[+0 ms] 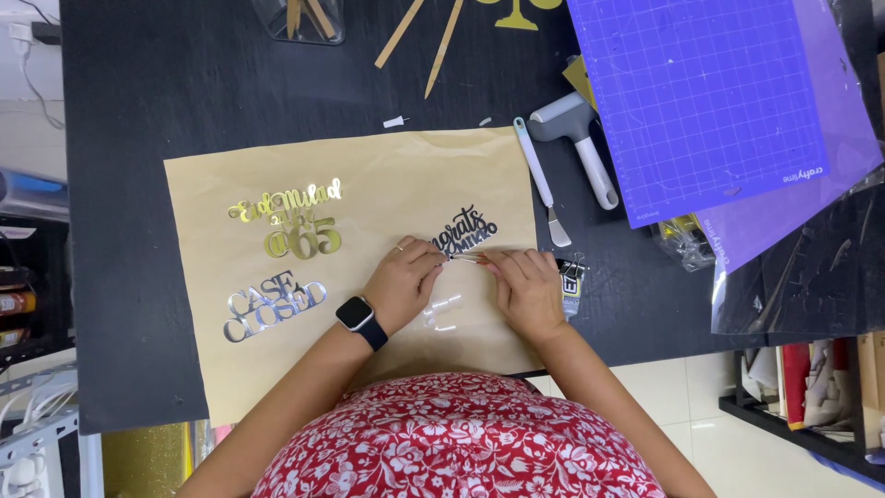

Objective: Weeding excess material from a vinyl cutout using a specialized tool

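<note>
Item: thin strip (pixel 464 259), slender, pale with a reddish tint, being held between two hands over the brown paper sheet (pixel 277 369); what it is made of cannot be told.

Left hand (pixel 403 281): wearing a smartwatch (pixel 356 314) and a ring, fingers curled together, fingertips pinching the strip's left end. Lying to the left of this hand on the paper: a gold mirrored script cutout (pixel 290 219) above, a silver mirrored letter cutout (pixel 270 305) below.

Key relation: the strip's long axis is running nearly level, left to right, bridging the gap between the two sets of fingertips. Both hands are touching it, neither one nearer. It is sitting just below the black script cutout (pixel 463 231), close to it; whether they touch cannot be told. A clear, glossy film piece (pixel 442 312) is lying on the paper between the wrists.

Right hand (pixel 527 290): fingers bunched, tips pinching the strip's right end. Just beside it, a small binder clip (pixel 571 277); farther right, a spatula tool (pixel 541 183), a grey-white scraper (pixel 583 148) and a purple cutting mat (pixel 701 101) on the black table (pixel 138 111).
</note>
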